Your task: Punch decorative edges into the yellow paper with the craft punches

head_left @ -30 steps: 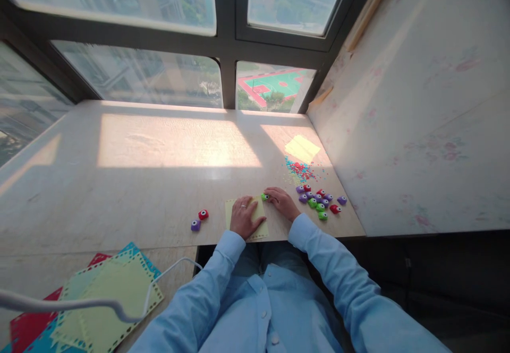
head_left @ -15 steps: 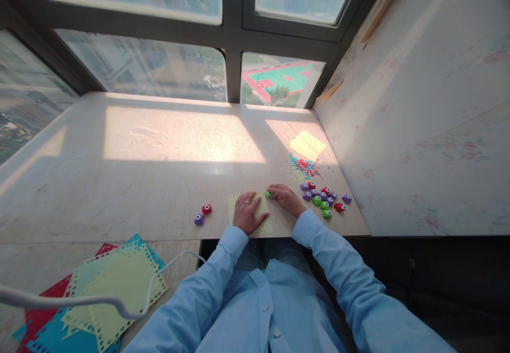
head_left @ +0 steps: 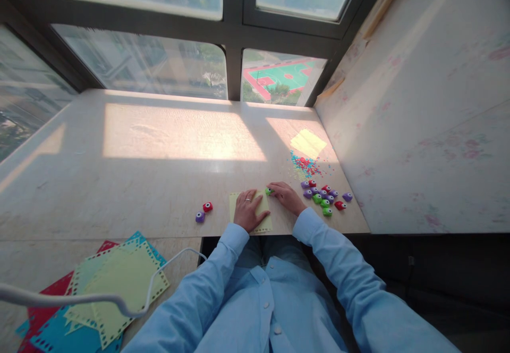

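Observation:
A pale yellow paper sheet (head_left: 262, 216) lies at the near edge of the table (head_left: 159, 172). My left hand (head_left: 247, 210) rests flat on it, fingers spread, a ring on one finger. My right hand (head_left: 285, 196) is curled at the sheet's far right corner, fingers closed on a small green punch (head_left: 269, 190). Just right of that hand sits a cluster of several purple, red and green punches (head_left: 323, 196).
A red punch (head_left: 207, 206) and a purple punch (head_left: 200, 216) sit left of the sheet. Coloured paper bits (head_left: 304, 165) and a yellow sheet (head_left: 308, 143) lie farther back on the right. Punched coloured sheets (head_left: 99, 294) are stacked at lower left, crossed by a white cable (head_left: 119, 305). A wall stands at the right.
The view has shifted slightly; both hands stay on the yellow sheet with the green punch at its corner. No clear movement of the hands.

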The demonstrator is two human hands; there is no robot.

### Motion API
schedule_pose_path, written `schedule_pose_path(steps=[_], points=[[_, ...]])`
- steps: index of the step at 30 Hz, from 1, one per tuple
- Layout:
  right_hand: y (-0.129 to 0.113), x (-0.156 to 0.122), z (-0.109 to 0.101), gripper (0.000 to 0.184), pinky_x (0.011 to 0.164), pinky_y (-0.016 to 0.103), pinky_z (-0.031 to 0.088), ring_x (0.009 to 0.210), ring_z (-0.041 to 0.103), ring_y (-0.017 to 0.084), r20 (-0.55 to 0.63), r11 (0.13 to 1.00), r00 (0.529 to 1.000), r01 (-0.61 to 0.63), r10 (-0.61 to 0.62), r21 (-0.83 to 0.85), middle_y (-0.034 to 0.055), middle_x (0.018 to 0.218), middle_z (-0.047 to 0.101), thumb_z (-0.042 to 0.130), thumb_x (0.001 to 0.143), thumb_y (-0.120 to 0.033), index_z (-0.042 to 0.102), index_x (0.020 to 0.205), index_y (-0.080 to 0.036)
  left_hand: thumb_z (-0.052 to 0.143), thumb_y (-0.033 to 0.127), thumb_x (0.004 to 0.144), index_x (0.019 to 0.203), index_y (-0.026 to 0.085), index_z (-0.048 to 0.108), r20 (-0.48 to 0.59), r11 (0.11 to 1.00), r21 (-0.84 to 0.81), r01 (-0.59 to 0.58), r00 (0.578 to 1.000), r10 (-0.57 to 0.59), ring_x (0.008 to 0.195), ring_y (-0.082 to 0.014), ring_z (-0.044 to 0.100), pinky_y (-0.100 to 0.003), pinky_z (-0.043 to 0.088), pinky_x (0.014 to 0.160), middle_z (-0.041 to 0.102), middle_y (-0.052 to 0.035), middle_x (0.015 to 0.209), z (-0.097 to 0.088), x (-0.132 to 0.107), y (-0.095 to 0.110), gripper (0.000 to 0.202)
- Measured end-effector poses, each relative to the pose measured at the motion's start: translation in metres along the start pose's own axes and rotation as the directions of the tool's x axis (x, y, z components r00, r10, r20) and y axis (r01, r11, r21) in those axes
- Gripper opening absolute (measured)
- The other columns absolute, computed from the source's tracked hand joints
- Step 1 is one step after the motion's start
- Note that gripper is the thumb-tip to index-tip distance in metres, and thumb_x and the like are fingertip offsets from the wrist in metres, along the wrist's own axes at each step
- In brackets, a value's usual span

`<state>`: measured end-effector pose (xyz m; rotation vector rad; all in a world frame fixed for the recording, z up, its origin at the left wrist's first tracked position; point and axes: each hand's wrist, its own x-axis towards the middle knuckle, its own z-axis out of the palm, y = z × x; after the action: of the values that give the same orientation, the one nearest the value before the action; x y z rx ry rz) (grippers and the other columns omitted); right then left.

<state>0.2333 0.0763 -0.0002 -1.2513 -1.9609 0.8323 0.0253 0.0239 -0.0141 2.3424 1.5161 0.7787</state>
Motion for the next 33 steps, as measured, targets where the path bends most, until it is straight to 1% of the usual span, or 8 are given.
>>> schedule_pose_path(steps=[4, 9, 15, 17, 20, 23, 29, 33], points=[[0.001, 0.004, -0.002, 0.028, 0.099, 0.045, 0.048, 0.106, 0.065, 0.025, 0.039, 1.000, 0.999, -0.009, 0.009, 0.011, 0.0058, 0.110, 0.074, 0.060, 0.082, -0.025, 0.074, 0.106, -0.028, 0.068, 0.054, 0.079, 0.119, 0.023, 0.065, 0.016, 1.000, -0.006, -0.017, 1.000, 0.017, 0.131, -0.0331, 0.045, -0.056, 0.032, 0.111, 0.055, -0.0152, 0.137, 0.000, 0.000, -0.001, 0.050], [0.000, 0.006, 0.000, 0.027, 0.099, 0.046, 0.048, 0.106, 0.066, 0.026, 0.048, 1.000, 0.999, -0.002, 0.001, 0.028, 0.0059, 0.109, 0.074, 0.063, 0.081, -0.025, 0.074, 0.105, -0.028, 0.068, 0.053, 0.080, 0.119, 0.022, 0.065, 0.021, 1.000, -0.002, -0.019, 1.000, 0.019, 0.131, -0.0333, 0.045, -0.056, 0.031, 0.112, 0.054, -0.0158, 0.138, 0.000, 0.000, -0.001, 0.050], [-0.006, -0.003, 0.003, 0.026, 0.098, 0.044, 0.047, 0.106, 0.064, 0.026, 0.056, 0.999, 0.998, 0.015, -0.013, -0.028, 0.0070, 0.110, 0.073, 0.062, 0.083, -0.027, 0.073, 0.106, -0.028, 0.067, 0.054, 0.080, 0.118, 0.022, 0.064, 0.024, 1.000, 0.011, -0.015, 1.000, 0.014, 0.131, -0.0332, 0.045, -0.056, 0.031, 0.112, 0.053, -0.0155, 0.139, 0.001, -0.001, -0.002, 0.050], [-0.009, -0.009, 0.006, 0.027, 0.098, 0.045, 0.046, 0.106, 0.063, 0.026, 0.023, 0.998, 1.000, 0.017, -0.015, -0.055, 0.0083, 0.111, 0.072, 0.062, 0.084, -0.027, 0.072, 0.109, -0.027, 0.066, 0.054, 0.081, 0.118, 0.022, 0.063, 0.028, 1.000, 0.008, -0.020, 0.999, 0.019, 0.132, -0.0328, 0.045, -0.056, 0.031, 0.113, 0.053, -0.0153, 0.139, 0.002, -0.001, -0.002, 0.049], [-0.012, -0.019, 0.014, 0.029, 0.098, 0.046, 0.046, 0.107, 0.061, 0.027, -0.068, 0.995, 0.998, -0.008, 0.002, -0.096, 0.0099, 0.112, 0.071, 0.061, 0.087, -0.029, 0.070, 0.114, -0.025, 0.065, 0.053, 0.081, 0.118, 0.020, 0.063, 0.033, 0.999, 0.016, -0.029, 0.999, 0.028, 0.133, -0.0328, 0.044, -0.055, 0.030, 0.114, 0.052, -0.0163, 0.140, 0.003, -0.002, -0.003, 0.050], [-0.013, -0.024, 0.022, 0.025, 0.098, 0.046, 0.046, 0.105, 0.060, 0.027, -0.140, 0.992, 0.990, -0.041, 0.025, -0.118, 0.0100, 0.108, 0.070, 0.060, 0.088, -0.031, 0.070, 0.111, -0.025, 0.066, 0.052, 0.081, 0.120, 0.018, 0.062, 0.053, 0.998, 0.035, -0.048, 0.998, 0.046, 0.136, -0.0336, 0.042, -0.055, 0.030, 0.115, 0.051, -0.0182, 0.142, 0.003, -0.004, -0.002, 0.051], [-0.010, -0.023, 0.028, 0.023, 0.095, 0.044, 0.048, 0.103, 0.060, 0.026, -0.177, 0.986, 0.984, -0.040, 0.011, -0.164, 0.0108, 0.106, 0.068, 0.059, 0.090, -0.030, 0.071, 0.109, -0.023, 0.065, 0.049, 0.083, 0.129, 0.020, 0.057, 0.113, 0.997, 0.047, -0.059, 0.992, 0.054, 0.142, -0.0352, 0.035, -0.056, 0.029, 0.116, 0.043, -0.0180, 0.150, 0.003, -0.007, -0.001, 0.056], [-0.013, -0.024, 0.030, 0.024, 0.093, 0.043, 0.049, 0.101, 0.060, 0.025, -0.194, 0.983, 0.981, -0.044, 0.009, -0.179, 0.0101, 0.103, 0.067, 0.059, 0.090, -0.028, 0.070, 0.111, -0.023, 0.068, 0.047, 0.081, 0.131, 0.019, 0.057, 0.106, 0.998, 0.014, -0.062, 0.993, 0.060, 0.144, -0.0379, 0.030, -0.058, 0.030, 0.115, 0.037, -0.0186, 0.153, 0.007, -0.007, -0.001, 0.058]])
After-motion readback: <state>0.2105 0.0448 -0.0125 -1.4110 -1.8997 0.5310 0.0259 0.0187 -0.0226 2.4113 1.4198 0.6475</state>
